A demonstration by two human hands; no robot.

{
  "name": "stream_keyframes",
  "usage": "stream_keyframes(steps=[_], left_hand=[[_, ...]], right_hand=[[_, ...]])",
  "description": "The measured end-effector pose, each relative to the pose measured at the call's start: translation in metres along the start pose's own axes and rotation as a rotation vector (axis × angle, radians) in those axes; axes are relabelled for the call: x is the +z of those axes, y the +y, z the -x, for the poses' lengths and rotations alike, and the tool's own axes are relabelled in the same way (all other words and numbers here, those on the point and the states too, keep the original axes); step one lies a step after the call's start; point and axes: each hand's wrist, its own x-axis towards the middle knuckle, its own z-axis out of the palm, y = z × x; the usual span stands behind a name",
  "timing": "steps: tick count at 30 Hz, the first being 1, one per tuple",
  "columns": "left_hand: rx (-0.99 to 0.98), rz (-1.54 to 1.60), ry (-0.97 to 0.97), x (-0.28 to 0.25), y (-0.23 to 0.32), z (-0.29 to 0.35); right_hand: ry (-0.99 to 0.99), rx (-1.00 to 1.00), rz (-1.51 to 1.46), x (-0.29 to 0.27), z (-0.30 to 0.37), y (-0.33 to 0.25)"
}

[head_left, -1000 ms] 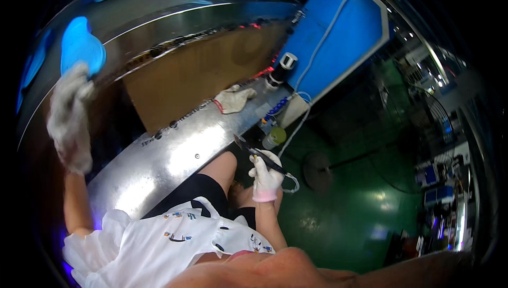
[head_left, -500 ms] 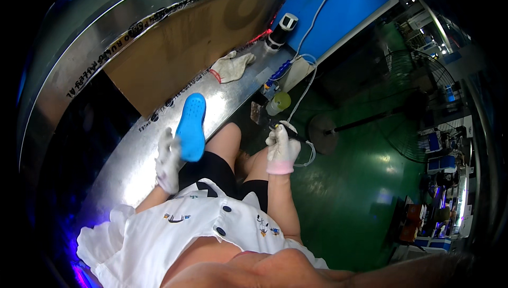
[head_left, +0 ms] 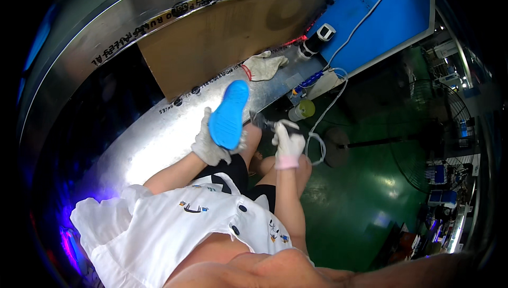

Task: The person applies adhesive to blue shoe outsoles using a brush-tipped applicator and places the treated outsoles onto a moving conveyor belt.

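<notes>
My left hand (head_left: 207, 141), in a white glove, grips the wide lower end of a blue shoe insole (head_left: 230, 114). Fine ridges run across the insole's visible face, and it is held up at a tilt above the bench edge. To its right my gloved right hand (head_left: 289, 138), pink at the cuff, is closed round a dark-handled brush-like tool (head_left: 266, 123). The tool's tip is blurred by motion and points at the insole, with a small gap between. A pale cord or hose (head_left: 338, 82) loops down beside my right hand.
A metal bench (head_left: 140, 147) curves along the left, backed by a cardboard panel (head_left: 211, 44). On it lie a loose white glove (head_left: 264, 68) and a black-and-white bottle-shaped object (head_left: 316, 41). A yellow-green cup (head_left: 302, 110) and blue jointed hose (head_left: 308, 82) stand nearby; a floor fan (head_left: 423, 140) is right.
My left hand has taken hold of the insole and moved it rightward; its visible face now shows ridges instead of dotted holes. My right hand has turned the tool's tip toward it. The view has shifted.
</notes>
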Motion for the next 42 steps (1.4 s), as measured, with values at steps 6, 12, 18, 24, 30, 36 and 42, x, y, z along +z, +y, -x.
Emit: stream_keyframes(steps=[6,12,18,24,30,36,42], left_hand=[[0.322,-0.153,0.039,0.072,-0.034,0.010],[0.244,-0.220,-0.164,0.058,-0.021,0.018],[0.230,-0.136,-0.237,0.062,-0.040,0.022],[0.193,0.181,-0.254,0.053,-0.040,0.016],[0.167,0.027,-0.398,0.083,-0.035,0.028],[0.152,-0.150,-0.368,0.081,-0.029,0.022],[0.167,-0.181,-0.345,0.090,-0.020,0.014]], right_hand=[[-0.084,-1.034,0.925,0.051,0.020,-0.023],[-0.182,-0.300,0.350,0.039,0.059,-0.073],[-0.231,-0.834,0.583,0.043,0.058,-0.063],[-0.236,-1.015,0.722,0.036,0.057,-0.066],[-0.124,-0.278,0.116,0.037,0.060,-0.073],[-0.451,-0.871,0.507,0.033,0.080,-0.056],[-0.327,-1.119,0.611,0.029,0.071,-0.044]])
